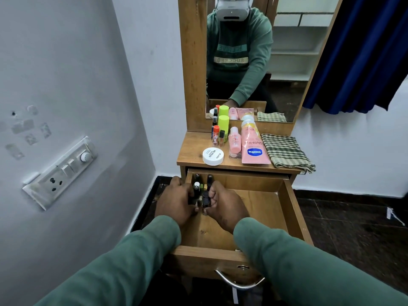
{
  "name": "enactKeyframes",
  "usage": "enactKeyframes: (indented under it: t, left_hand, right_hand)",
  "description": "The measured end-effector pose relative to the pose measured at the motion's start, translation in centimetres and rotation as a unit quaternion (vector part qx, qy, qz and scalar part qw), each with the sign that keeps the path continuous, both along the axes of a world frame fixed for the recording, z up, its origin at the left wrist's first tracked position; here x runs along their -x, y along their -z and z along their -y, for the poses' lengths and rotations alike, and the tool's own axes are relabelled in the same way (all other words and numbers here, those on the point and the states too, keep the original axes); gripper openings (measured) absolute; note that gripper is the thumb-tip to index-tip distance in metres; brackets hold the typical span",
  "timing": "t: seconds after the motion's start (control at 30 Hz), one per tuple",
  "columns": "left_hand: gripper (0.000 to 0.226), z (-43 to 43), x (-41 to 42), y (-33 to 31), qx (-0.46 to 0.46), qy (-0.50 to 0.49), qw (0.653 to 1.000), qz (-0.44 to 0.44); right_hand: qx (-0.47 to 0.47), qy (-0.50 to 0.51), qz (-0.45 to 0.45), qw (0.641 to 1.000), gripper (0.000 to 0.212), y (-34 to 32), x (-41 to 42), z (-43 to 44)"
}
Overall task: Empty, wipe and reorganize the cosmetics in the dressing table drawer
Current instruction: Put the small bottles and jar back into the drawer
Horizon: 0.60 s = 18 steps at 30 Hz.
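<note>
Open wooden drawer (254, 208), laminate grain, curved metal handle (238, 281) at 6 o'clock. Small dark tubes (209, 180), cylindrical, stand clustered in the drawer's 11 o'clock corner. Left hand (176, 202) and right hand (223, 204) are both in there, fingers curled round tubes from either side, each gripping some.

Wood desk (189, 151) above the drawer:
- Flat round white jar (213, 156) at 7 o'clock.
- Glossy pink Vaseline tube (254, 146) lying at centre, with a pink bottle (234, 141) just beside it at 9 o'clock.
- Lime-capped bottle (223, 124) at 11 o'clock among thin vials.
- Folded green-checked woven cloth (287, 151) at 3 o'clock.

Mirror (293, 62) behind, wood-framed. Pale painted wall with a white switch panel (61, 171) at 9 o'clock, blue curtain (364, 51) at 2 o'clock, dark tiled floor (353, 217).
</note>
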<state>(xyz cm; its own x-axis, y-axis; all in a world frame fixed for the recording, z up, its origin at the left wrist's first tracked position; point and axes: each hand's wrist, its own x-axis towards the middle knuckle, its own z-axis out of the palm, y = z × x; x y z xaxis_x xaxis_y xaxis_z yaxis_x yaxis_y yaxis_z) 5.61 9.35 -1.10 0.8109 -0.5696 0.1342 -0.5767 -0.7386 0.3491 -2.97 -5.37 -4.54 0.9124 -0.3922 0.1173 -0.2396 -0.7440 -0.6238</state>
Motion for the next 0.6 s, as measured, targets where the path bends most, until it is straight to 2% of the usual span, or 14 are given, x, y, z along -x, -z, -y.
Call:
enactKeyframes:
  t: [0.6]
  left_hand:
    - [0.037,0.19,-0.11,0.24,0.022,-0.006,1.000,-0.004]
  right_hand:
    - [-0.087,0.019,-0.036,0.995,0.045,-0.59,0.31,-0.26]
